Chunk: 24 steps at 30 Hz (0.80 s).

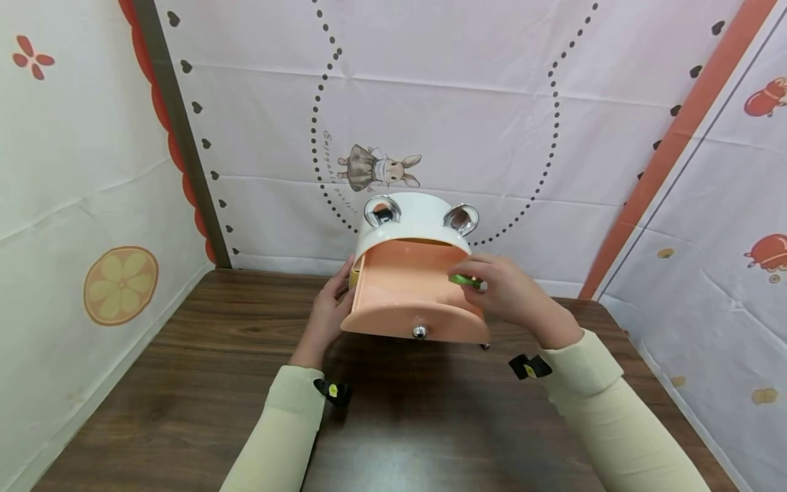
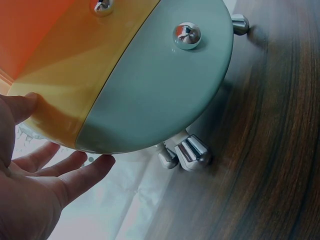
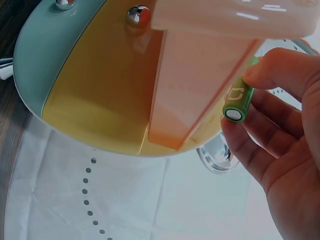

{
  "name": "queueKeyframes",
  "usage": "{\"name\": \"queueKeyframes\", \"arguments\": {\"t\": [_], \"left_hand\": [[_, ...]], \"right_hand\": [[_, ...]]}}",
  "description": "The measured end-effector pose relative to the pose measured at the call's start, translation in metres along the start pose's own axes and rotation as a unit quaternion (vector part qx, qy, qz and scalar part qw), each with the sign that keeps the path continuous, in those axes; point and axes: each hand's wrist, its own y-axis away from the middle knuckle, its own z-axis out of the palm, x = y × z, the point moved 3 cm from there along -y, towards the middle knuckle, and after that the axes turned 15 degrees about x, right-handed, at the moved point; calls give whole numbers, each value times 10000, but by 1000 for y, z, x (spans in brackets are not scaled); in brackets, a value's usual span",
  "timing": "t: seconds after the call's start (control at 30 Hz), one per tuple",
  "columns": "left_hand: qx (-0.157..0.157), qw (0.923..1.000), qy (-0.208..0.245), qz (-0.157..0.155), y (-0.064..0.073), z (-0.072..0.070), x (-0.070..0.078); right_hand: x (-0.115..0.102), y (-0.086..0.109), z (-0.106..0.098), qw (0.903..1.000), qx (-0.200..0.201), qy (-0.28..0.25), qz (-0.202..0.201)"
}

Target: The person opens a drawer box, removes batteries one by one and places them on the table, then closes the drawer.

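A small drawer box (image 1: 418,205) with a white shell and silver ear-like knobs stands on short metal legs. Its peach top drawer (image 1: 399,280) is pulled out; the yellow drawer (image 2: 75,75) and the grey-green drawer (image 2: 155,90) below are closed. My left hand (image 1: 328,311) holds the box's left side, thumb on the front edge and fingers along the side wall. Between the thumb and fingers of my right hand (image 1: 507,290) is a green battery (image 3: 239,100), pinched over the right edge of the peach drawer. No other contents show in that drawer.
The box stands on a dark wooden table (image 1: 203,383), near its back edge. Printed white cloth (image 1: 443,123) hangs behind and on both sides. A silver ball knob (image 1: 419,332) sticks out from the peach drawer's front.
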Motion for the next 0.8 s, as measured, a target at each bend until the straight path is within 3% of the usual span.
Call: {"name": "queueKeyframes", "arguments": {"t": [0.13, 0.8], "left_hand": [[56, 10000, -3, 65, -3, 2, -9], [120, 9999, -50, 74, -4, 2, -9]], "right_hand": [[1, 2, -4, 10000, 13, 34, 74], [15, 16, -13, 9982, 320, -91, 501]]}}
